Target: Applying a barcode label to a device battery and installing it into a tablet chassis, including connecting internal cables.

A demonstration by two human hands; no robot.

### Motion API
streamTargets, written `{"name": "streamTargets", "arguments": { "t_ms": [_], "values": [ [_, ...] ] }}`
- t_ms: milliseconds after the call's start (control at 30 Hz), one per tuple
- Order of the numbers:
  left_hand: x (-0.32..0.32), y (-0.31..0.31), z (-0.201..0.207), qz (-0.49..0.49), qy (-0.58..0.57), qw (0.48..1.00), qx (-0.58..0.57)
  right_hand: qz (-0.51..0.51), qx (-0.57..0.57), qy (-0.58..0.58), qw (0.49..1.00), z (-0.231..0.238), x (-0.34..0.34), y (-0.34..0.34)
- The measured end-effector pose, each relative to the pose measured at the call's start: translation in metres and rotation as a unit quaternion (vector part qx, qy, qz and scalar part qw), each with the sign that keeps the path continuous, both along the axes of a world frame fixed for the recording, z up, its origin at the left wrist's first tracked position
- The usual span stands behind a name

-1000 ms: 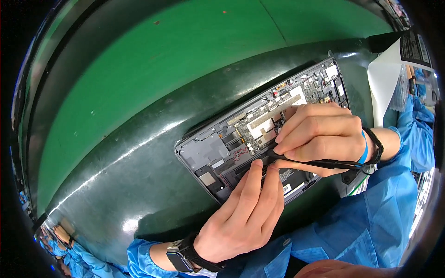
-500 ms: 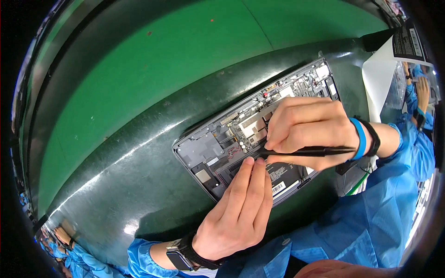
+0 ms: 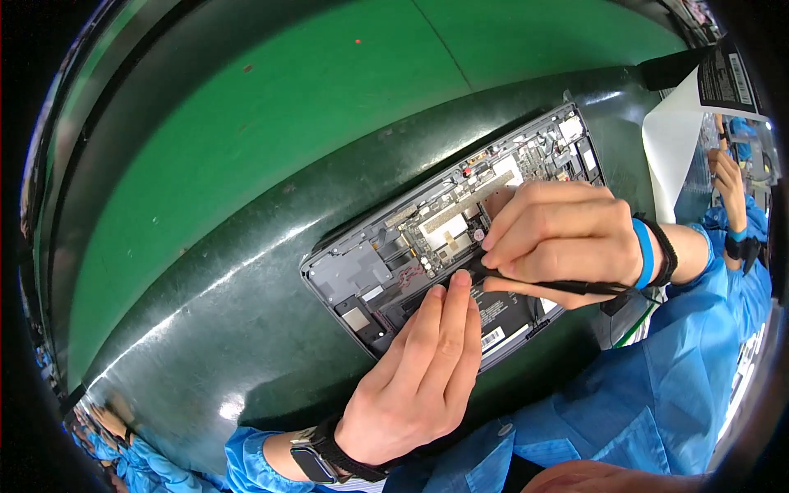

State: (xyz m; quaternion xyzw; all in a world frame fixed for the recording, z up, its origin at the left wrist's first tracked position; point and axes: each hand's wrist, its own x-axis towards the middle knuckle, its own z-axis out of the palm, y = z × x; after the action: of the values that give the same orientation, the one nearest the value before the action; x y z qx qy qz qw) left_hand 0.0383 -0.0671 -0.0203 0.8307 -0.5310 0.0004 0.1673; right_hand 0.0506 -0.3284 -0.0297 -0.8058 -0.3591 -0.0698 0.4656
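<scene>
An opened laptop base [image 3: 341, 267] lies slanted on the dark green mat, its insides facing up. My left hand [image 3: 415, 382] rests with fingers stretched out, the fingertips touching the top edge of the black battery [image 3: 497, 306]. Closed around black tweezers [image 3: 579, 287], my right hand [image 3: 571, 234] is just right of the left fingertips. The tips of the tweezers point at the strip between battery and circuit board [image 3: 448, 228]; what they touch there is hidden by my fingers. Part of the board is covered by my right hand.
Beyond the dark mat [image 3: 205, 329] runs a bright green surface [image 3: 329, 90]. At the right stand a white sheet [image 3: 670, 144] and a black label with a barcode [image 3: 731, 82]. Other people's hands [image 3: 727, 185] show at the far right and lower left.
My right hand has shifted slightly right and down with the tweezers, baring more of the circuit board. The left fingertips have moved up a little. The laptop base has slid slightly left.
</scene>
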Motion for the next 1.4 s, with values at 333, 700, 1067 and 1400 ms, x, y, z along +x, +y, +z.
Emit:
{"name": "streamTargets", "arguments": {
  "t_ms": [333,700,1067,1400],
  "values": [
    [-0.001,0.002,0.0,-0.007,0.0,1.0,-0.001,-0.026,0.024,0.0,0.999,-0.005,0.001,0.0],
    [0.001,0.003,0.002,-0.011,-0.005,1.0,0.007,-0.013,0.026,-0.008,1.0,-0.008,0.0,0.0],
    [-0.008,-0.003,-0.006,-0.005,-0.016,1.0,-0.004,0.023,-0.113,0.015,0.993,0.02,-0.001,0.002],
    [-0.003,-0.009,-0.004,-0.006,-0.026,1.0,0.01,-0.019,-0.02,0.034,0.999,-0.004,-0.008,-0.009]
  ]
}}
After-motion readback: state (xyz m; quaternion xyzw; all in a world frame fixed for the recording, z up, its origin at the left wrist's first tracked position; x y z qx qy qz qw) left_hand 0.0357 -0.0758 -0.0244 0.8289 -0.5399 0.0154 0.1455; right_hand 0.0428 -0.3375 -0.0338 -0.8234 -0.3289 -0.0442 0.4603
